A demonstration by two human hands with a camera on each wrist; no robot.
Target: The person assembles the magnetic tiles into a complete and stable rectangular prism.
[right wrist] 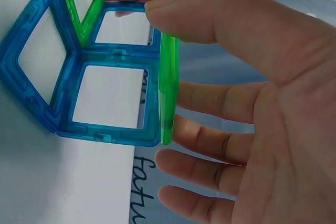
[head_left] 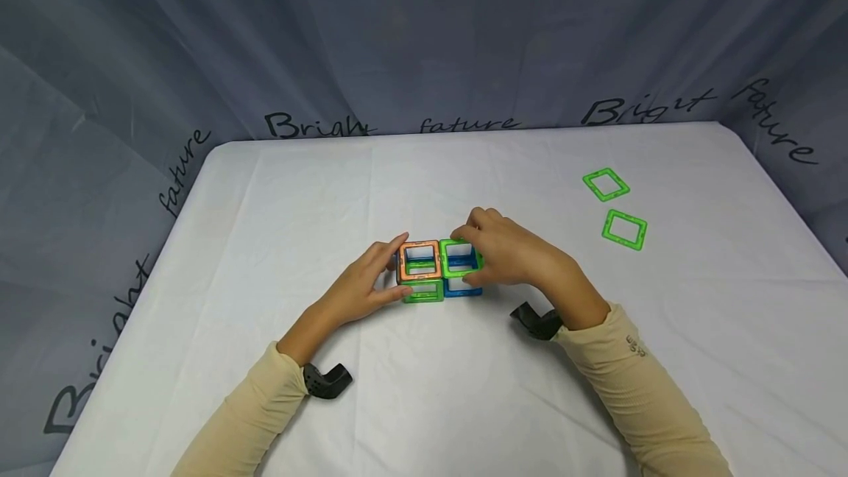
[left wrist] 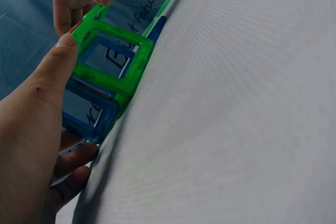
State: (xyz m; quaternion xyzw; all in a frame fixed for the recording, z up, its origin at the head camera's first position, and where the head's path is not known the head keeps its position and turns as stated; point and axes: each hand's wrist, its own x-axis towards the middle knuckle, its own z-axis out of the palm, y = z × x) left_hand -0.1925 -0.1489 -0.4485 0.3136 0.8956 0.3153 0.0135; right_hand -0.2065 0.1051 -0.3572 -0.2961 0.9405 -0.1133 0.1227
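Note:
A small box-like structure of square magnetic tiles stands on the table, two cells side by side. An orange tile point(head_left: 420, 277) tops its left cell, and a green front tile point(head_left: 424, 299) sits below. My left hand point(head_left: 358, 289) holds this left cell, thumb on the front and fingers along the left side, where a blue tile point(left wrist: 108, 114) shows. On the right cell, my right hand point(head_left: 513, 249) pinches the green top tile point(right wrist: 168, 87) between thumb and fingers. Under it are blue tiles point(right wrist: 118, 59), one of them slanted point(right wrist: 63, 98) in the right wrist view.
Two loose green tiles, one farther back point(head_left: 592, 189) and one nearer point(head_left: 621, 241), lie flat at the right of the white table point(head_left: 298, 212). A grey curtain with handwriting point(head_left: 411, 35) hangs behind. Black wrist cameras point(head_left: 327, 381) sit on both forearms, close to the table.

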